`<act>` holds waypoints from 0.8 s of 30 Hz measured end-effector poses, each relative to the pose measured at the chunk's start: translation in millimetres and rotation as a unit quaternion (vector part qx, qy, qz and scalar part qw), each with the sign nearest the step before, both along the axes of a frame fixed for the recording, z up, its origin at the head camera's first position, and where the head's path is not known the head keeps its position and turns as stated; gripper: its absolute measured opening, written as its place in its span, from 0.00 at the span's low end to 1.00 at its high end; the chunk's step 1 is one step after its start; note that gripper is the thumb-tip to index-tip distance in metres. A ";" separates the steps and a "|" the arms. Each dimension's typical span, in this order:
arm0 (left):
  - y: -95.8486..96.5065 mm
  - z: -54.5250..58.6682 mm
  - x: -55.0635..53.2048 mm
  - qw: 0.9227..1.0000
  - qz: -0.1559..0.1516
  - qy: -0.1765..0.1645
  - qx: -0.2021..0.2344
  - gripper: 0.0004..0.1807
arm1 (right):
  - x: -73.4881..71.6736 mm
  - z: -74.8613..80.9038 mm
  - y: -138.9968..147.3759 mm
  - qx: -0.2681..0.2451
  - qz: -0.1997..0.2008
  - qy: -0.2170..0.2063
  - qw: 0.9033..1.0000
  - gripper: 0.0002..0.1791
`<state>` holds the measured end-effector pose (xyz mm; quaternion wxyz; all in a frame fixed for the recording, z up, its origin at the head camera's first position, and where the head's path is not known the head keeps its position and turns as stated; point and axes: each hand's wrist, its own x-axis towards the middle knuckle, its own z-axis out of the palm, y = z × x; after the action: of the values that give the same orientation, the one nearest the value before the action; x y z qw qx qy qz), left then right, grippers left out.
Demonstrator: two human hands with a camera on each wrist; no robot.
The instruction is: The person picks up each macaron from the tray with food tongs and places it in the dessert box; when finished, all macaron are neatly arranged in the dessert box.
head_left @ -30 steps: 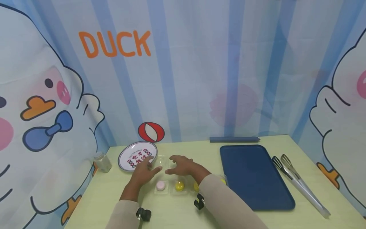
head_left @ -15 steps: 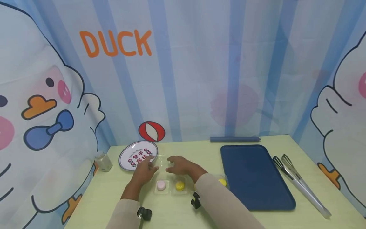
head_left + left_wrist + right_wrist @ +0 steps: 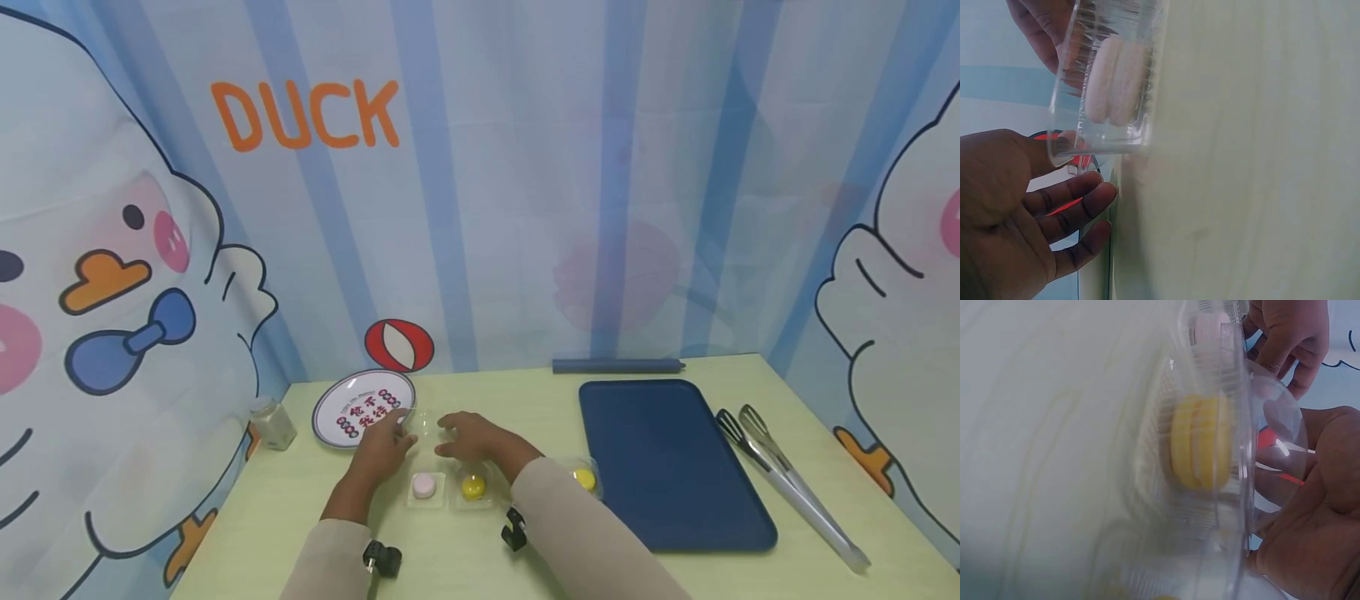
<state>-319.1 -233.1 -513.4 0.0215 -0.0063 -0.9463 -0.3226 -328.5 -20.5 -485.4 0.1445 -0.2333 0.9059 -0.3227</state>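
Observation:
A small clear plastic box (image 3: 426,423) stands on the table between the two hands. My left hand (image 3: 381,446) is at its left side, thumb and forefinger seeming to pinch its edge. In the left wrist view, that hand (image 3: 1010,200) has its other fingers loosely extended. My right hand (image 3: 471,437) is at the box's right side, fingertips close to it; whether it grips is unclear. Nearer me, a pink macaron (image 3: 423,486) and a yellow macaron (image 3: 473,487) sit in clear boxes. In the right wrist view, a yellow macaron's box (image 3: 1200,442) partly covers my right hand (image 3: 1322,519).
A patterned white plate (image 3: 352,408) lies left of the hands, by a small jar (image 3: 272,425). On the right are a dark blue tray (image 3: 675,467) and metal tongs (image 3: 795,492). A blue rod (image 3: 618,366) lies behind; another yellow macaron (image 3: 585,479) sits by the right sleeve.
My left thumb and forefinger have drawn closer together at the clear box. The right hand has shifted slightly left toward it. The box stays about where it was.

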 end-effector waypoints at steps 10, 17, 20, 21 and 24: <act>0.7 0.9 2.2 1.000 -0.005 0.011 0.006 0.30 | 1.5 3.1 4.6 0.000 -0.008 0.010 1.000 0.29; 4.6 4.8 3.0 0.999 -0.001 0.015 0.030 0.39 | 0.3 1.1 7.5 -0.042 -0.021 0.033 0.998 0.24; 5.3 5.8 3.4 0.999 -0.006 0.020 0.050 0.46 | -1.0 0.3 9.2 -0.055 -0.029 0.050 0.997 0.22; 5.6 6.4 3.9 0.998 -0.007 0.019 0.058 0.47 | -1.3 0.1 9.6 -0.058 -0.030 0.054 0.996 0.21; 6.0 6.8 4.5 0.997 -0.008 0.013 0.074 0.49 | -1.8 -0.4 10.7 -0.063 -0.035 0.066 0.995 0.19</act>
<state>-314.5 -227.1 -506.6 0.0314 -0.0165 -0.9194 -0.3918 -330.3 -9.8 -485.8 0.0584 -0.2306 0.8990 -0.3677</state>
